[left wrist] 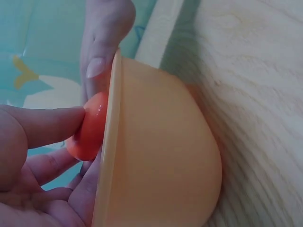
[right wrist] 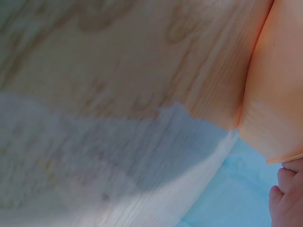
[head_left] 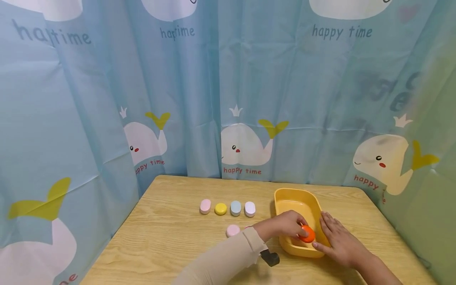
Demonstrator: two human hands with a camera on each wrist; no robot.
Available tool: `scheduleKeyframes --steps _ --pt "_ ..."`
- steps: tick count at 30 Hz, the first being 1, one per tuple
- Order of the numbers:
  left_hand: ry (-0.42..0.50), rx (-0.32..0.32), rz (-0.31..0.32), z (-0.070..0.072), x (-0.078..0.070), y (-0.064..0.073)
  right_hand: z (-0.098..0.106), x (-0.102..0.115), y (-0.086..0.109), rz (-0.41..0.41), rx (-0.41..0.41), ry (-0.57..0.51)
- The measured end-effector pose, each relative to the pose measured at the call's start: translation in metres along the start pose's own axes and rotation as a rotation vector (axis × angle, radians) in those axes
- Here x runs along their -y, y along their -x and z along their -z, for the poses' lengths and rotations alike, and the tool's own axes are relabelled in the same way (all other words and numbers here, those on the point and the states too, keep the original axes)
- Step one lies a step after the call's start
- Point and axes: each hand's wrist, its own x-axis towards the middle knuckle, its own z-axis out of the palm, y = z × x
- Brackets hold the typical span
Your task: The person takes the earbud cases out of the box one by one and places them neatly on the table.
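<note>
My left hand (head_left: 286, 223) reaches over a yellow-orange plastic tub (head_left: 301, 251). It pinches a glossy orange-red rounded piece (head_left: 308, 234) between thumb and fingers. In the left wrist view, this piece (left wrist: 90, 130) is level with the tub's rim, on its inner side. My right hand (head_left: 342, 241) lies along the tub's right side with its fingers extended, touching the rim. Only part of that hand (right wrist: 288, 196) shows at the corner of the right wrist view. What the piece is exactly I cannot tell.
Left of the tub, a pink piece (head_left: 205, 206), a yellow round one (head_left: 220, 209), a grey-blue one (head_left: 235, 208) and a pale lilac one (head_left: 250, 209) stand in a row. Nearer lies a pink round piece (head_left: 233, 230), beside something mostly hidden by my left sleeve. A curtain (head_left: 199, 150) hangs behind the table.
</note>
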Motion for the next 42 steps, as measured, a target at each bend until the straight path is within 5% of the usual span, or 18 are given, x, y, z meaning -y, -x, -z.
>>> scheduleKeyframes --steps 10,16,31,42 --pt "0.334 0.06 -0.002 0.019 0.025 0.01 -0.003 0.002 -0.004 0.013 -0.001 -0.001" --pt "0.375 0.094 -0.022 0.029 0.034 0.014 -0.005 0.002 -0.004 -0.005 0.012 -0.002" --pt "0.388 0.037 -0.035 0.058 0.05 0.038 -0.002 0.0 -0.005 0.044 -0.03 0.012" --pt "0.495 0.031 -0.045 0.08 0.067 0.056 -0.001 -0.002 0.0 0.063 -0.036 0.01"
